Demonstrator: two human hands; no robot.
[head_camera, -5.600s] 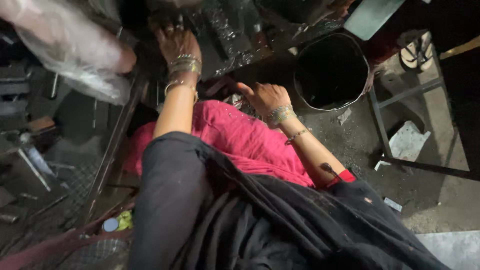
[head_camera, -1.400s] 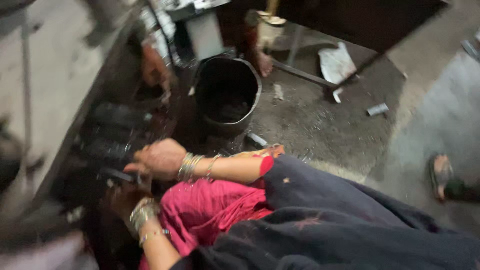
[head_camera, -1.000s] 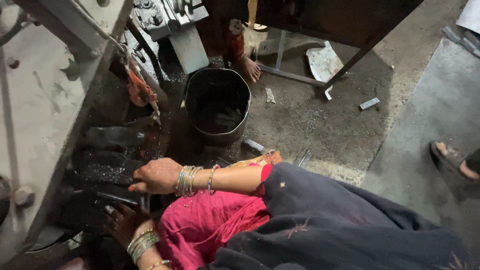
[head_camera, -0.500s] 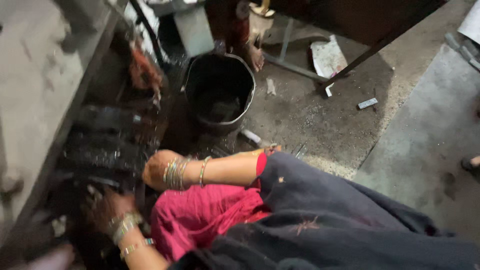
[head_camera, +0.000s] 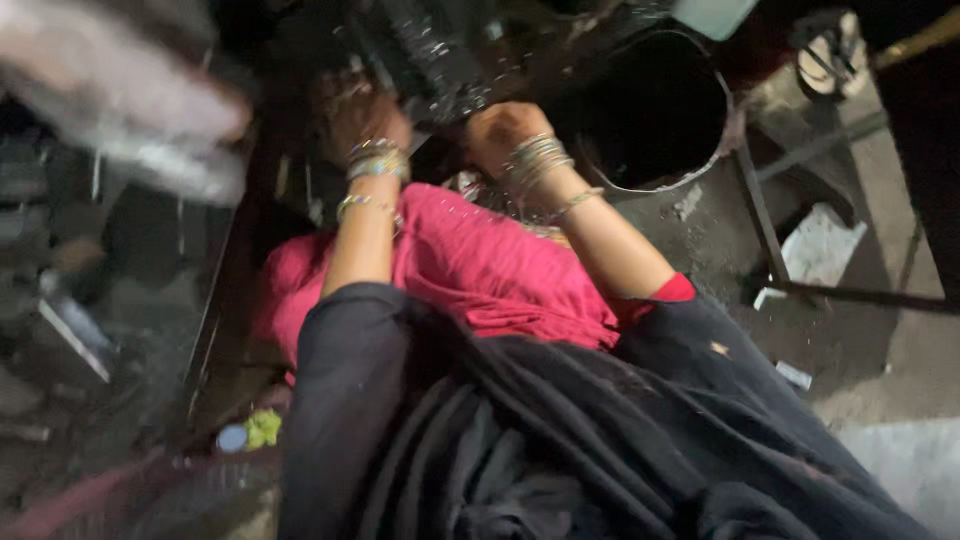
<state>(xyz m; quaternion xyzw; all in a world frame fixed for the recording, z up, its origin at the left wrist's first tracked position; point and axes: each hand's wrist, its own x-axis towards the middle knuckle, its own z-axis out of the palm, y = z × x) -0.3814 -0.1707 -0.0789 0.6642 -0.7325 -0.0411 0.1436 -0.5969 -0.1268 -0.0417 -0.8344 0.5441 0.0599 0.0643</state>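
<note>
My left hand (head_camera: 355, 108), with bangles on the wrist, reaches forward onto a dark heap of glinting metal bits (head_camera: 440, 55); its fingers are lost in blur and shadow. My right hand (head_camera: 498, 128), also bangled, is curled knuckles-up at the near edge of the same heap, just left of a black bucket (head_camera: 655, 110). Whether either hand holds anything cannot be made out. A pink cloth (head_camera: 470, 265) covers my lap below both wrists, with a dark wrap (head_camera: 520, 430) over it.
A clear plastic bag (head_camera: 130, 110) hangs blurred at upper left. Right of the bucket stand a metal frame leg (head_camera: 760, 205) and a crossbar (head_camera: 870, 296), with a white scrap (head_camera: 815, 245) on the concrete floor. A sandal (head_camera: 830, 50) shows at top right. Dark clutter fills the left side.
The view has swung round, so the bucket now sits at upper right. Both hands have moved up side by side onto the metal heap, the right one closer to the bucket.
</note>
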